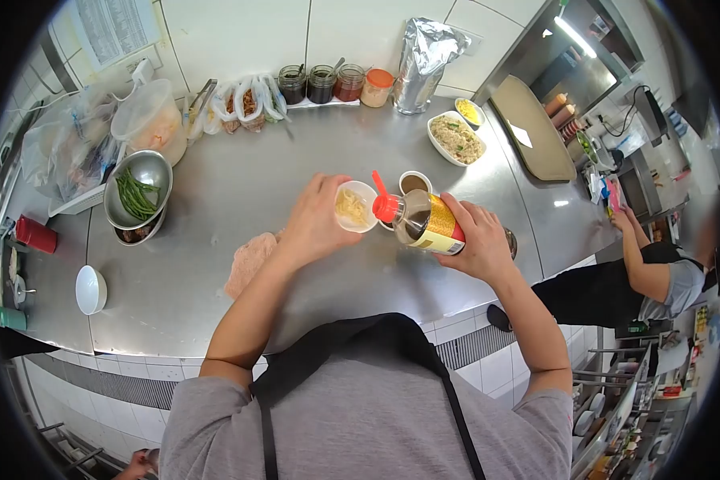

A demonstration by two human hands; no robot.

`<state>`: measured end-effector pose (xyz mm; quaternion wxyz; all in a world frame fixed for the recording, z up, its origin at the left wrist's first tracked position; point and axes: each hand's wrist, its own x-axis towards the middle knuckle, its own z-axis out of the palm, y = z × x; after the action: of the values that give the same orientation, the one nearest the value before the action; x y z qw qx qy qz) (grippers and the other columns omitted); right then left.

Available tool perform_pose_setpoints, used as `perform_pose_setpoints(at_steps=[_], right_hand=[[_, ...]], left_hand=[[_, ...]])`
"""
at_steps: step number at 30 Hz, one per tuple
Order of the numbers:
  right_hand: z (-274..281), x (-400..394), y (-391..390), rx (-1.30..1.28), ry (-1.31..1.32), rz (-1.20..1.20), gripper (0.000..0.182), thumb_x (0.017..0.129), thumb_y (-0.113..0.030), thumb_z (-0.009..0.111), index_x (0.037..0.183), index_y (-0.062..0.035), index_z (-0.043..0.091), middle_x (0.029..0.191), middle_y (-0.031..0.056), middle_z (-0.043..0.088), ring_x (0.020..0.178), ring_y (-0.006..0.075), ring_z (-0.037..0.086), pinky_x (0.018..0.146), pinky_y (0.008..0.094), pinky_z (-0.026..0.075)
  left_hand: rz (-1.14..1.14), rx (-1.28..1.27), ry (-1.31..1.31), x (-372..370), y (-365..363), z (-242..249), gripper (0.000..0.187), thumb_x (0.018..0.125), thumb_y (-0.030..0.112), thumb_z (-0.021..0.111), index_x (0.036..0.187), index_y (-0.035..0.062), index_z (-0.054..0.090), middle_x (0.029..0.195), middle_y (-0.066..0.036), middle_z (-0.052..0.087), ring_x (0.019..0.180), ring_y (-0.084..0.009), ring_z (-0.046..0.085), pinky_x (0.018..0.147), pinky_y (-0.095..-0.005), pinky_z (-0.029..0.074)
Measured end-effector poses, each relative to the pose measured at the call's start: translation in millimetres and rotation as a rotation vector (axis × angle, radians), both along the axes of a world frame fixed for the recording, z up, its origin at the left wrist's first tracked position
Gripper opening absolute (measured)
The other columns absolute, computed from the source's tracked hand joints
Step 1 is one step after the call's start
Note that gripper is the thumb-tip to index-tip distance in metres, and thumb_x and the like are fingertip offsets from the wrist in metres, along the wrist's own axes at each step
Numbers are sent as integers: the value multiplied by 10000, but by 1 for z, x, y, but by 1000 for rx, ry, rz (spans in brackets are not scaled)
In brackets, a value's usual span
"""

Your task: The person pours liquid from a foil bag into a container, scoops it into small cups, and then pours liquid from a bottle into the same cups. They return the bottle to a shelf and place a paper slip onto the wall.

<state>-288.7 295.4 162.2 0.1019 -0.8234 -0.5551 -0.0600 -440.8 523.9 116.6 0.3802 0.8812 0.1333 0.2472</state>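
Observation:
My left hand is closed round a small white cup with pale yellow shreds inside. In my right hand is a bottle with a yellow label, dark liquid and a red cap with its flip lid up. It lies tilted on its side, its spout right at the cup's rim. Just behind the bottle stands a white cup of brown sauce, and another white cup is mostly hidden beneath it. A pinkish cloth lies by my left forearm.
Green beans fill a steel bowl at the left, near a white bowl. Jars and a foil bag line the wall. Rice and a brown tray are right. A person stands far right.

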Motion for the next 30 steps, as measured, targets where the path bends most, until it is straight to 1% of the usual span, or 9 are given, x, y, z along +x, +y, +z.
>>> perform_pose_setpoints(at_steps=[4,10,20,30], right_hand=[[4,7,1,-82,-102,35,920,530,-295,778,1341,-201,352,1047,92,523,975,249,522,864,410,392],[10,10,6,-109,-141,70,924,524,-291,783,1340,-218,355,1040,86,523,968,249,520,853,408,391],[19,10,14,-128,-176,111,931,520,-296,791,1336,-227,349,1052,82,524,973,246,518,850,412,390],[19,10,15,-136,-171,101,946,510,-295,799,1337,-229,347,1053,82,520,977,242,515,855,414,389]], left_hand=[[-22,-20,42,3,-3,0,667,525,181,761,1109,13,487,1027,-153,496,969,-320,507,836,-382,427],[-22,-40,85,3,-1,-2,684,510,179,772,1109,25,481,1032,-136,499,981,-307,507,840,-369,427],[-32,-61,85,1,1,-5,674,518,197,776,1095,2,487,1019,-134,502,975,-296,495,850,-360,416],[-34,-77,108,0,1,-2,675,519,202,780,1099,14,492,1016,-125,504,978,-286,496,850,-356,418]])
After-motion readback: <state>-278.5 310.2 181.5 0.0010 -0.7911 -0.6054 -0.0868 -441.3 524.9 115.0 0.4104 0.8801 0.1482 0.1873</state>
